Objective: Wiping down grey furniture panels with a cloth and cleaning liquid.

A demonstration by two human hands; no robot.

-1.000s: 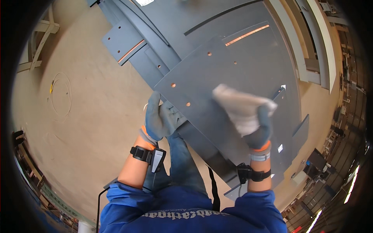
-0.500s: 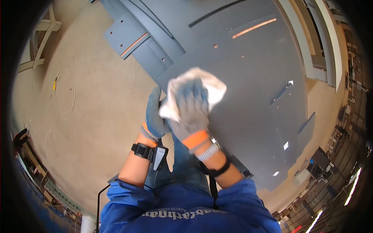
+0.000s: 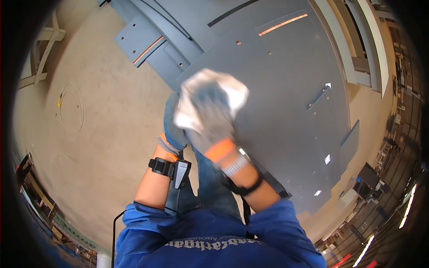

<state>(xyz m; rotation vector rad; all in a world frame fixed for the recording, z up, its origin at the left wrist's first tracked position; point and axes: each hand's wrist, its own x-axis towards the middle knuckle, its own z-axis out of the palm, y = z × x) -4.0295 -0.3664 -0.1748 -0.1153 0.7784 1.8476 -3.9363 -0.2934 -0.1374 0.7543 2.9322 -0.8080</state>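
white cloth [image 3: 237, 94] swung left across grey panel [image 3: 286, 107], likely wiping its edge. right hand [image 3: 215, 117] holds it; left hand [image 3: 173, 123] fingers hidden, can't tell.

Blurred right hand [image 3: 211, 114] over white cloth [image 3: 235, 92], apparently on grey panel [image 3: 286, 94].

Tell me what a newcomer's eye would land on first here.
First, the whitish cloth near the middle, blurred beneath the gloved right hand with its bright orange cuff. Next, the large dark grey panel spreading to the right, then the copper-coloured strip near the picture's top edge.
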